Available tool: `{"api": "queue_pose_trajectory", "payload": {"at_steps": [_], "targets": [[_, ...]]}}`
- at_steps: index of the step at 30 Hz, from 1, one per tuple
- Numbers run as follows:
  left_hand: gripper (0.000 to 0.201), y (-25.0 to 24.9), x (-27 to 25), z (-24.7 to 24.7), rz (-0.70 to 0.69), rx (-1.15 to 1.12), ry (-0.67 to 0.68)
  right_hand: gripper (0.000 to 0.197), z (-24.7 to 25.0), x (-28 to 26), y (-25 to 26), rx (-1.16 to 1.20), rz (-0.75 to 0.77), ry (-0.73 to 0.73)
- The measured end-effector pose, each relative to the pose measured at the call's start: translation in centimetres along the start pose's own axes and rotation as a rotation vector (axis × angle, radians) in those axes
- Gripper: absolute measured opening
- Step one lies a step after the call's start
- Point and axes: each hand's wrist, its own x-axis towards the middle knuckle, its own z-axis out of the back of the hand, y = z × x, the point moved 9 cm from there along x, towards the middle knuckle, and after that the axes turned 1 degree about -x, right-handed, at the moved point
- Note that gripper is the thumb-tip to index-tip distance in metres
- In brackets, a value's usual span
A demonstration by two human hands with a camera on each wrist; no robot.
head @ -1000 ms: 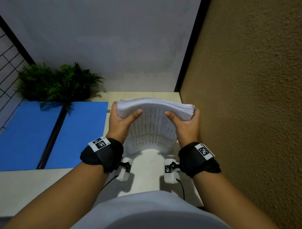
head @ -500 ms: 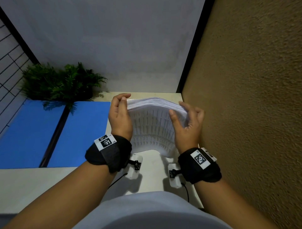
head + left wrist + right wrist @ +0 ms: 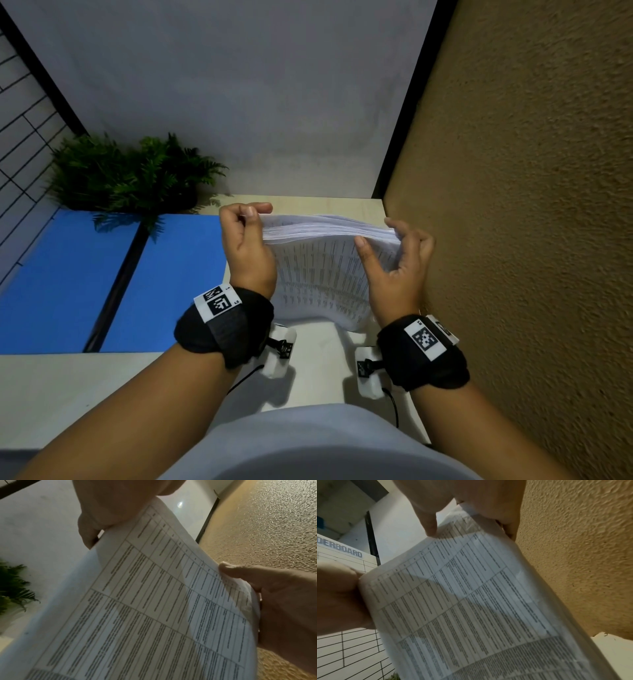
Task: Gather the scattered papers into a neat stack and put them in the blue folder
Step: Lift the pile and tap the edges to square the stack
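Both hands (image 3: 248,253) grip upright papers (image 3: 322,274).

I see a pale beige table (image 3: 342,205) set in a corner: smooth grey wall (image 3: 239,85) behind, rough tan textured wall (image 3: 531,205) right, leafy green fern (image 3: 130,174) back left.

Counting the things

Two hands, the left hand (image 3: 247,246) and right hand (image 3: 399,270), are showing mid-frame with one stack of papers (image 3: 322,274); one blue folder (image 3: 85,277) is lying at left, one plant (image 3: 133,173) sitting upper left.
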Motion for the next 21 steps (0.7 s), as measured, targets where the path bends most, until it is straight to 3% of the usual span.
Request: {"api": "queue_pose_trajectory", "payload": {"at_steps": [4,9,11,13,16,19,21], "targets": [[0.017,0.4,-0.3,-0.9,0.106,-0.108,0.069,0.045,-0.4,-0.3,0.4,-0.005,0.058,0.022],[0.081,0.3,-0.6,-2.2,0.025,-0.07,0.317,0.039,0.0,0.1,0.0,-0.03,0.002,0.011],[0.108,0.9,-0.9,-2.3,0.015,-0.016,0.406,0.04,-0.2,0.1,0.7,-0.068,0.051,0.038],[0.122,1.8,-0.9,-2.1,0.054,-0.006,0.433,0.042,-0.4,0.1,0.5,-0.081,0.039,0.056],[0.124,3.7,-1.1,-2.2,0.17,0.014,0.463,0.051,-0.2,0.3,-0.9,-0.003,-0.118,0.05],[0.113,4.5,-1.4,-2.4,0.201,0.028,0.478,0.045,-1.0,0.2,-0.1,-0.003,-0.043,0.134],[0.105,4.0,-1.4,-2.5,0.19,0.027,0.46,0.044,-0.3,0.7,-0.7,-0.006,-0.099,0.071]]}}
